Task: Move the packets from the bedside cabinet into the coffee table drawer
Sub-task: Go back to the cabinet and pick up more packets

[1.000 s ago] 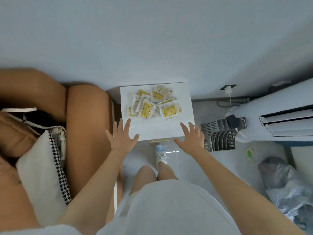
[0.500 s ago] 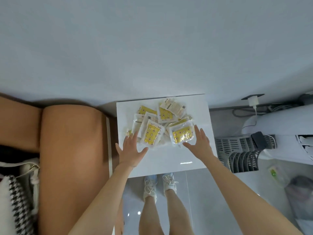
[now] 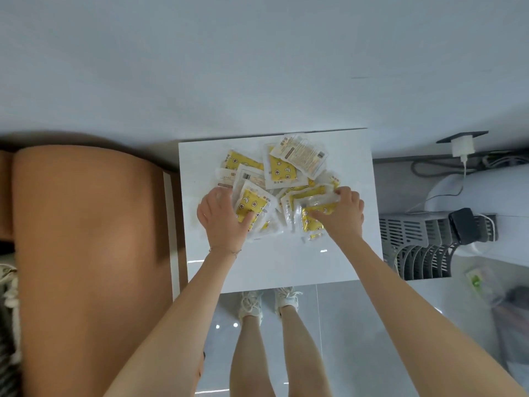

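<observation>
Left-hand fingers (image 3: 219,193) are curled down over the left edge of a loose pile of flat clear-plastic packets (image 3: 282,173) with yellow printed inserts. The thumb lies across the face of one yellow packet. The left hand (image 3: 221,219) thus grasps that side of the pile, palm down.

Right-hand fingers (image 3: 347,193) are curled over the right edge of the same pile, with the thumb pressed onto a yellow packet near the pile's front. The right hand (image 3: 342,214) grasps that side, palm down.

A thin bracelet (image 3: 226,250) circles the left wrist.

The packets overlap one another and lie on the far half of the top of a white, glossy, rectangular bedside cabinet (image 3: 272,265). One packet at the far edge of the pile lies with its white printed back (image 3: 300,153) facing up.

The cabinet stands against a pale wall (image 3: 257,67). Two white lace-up shoes (image 3: 252,305) stand on a glossy grey tiled floor (image 3: 343,339) just in front of it.

A tan padded surface (image 3: 86,253) lies just beside the cabinet's left side. A grey slatted plastic grille (image 3: 415,245) stands to its right. A white charger plug (image 3: 462,146) sits in a dark wall socket above the grille.
</observation>
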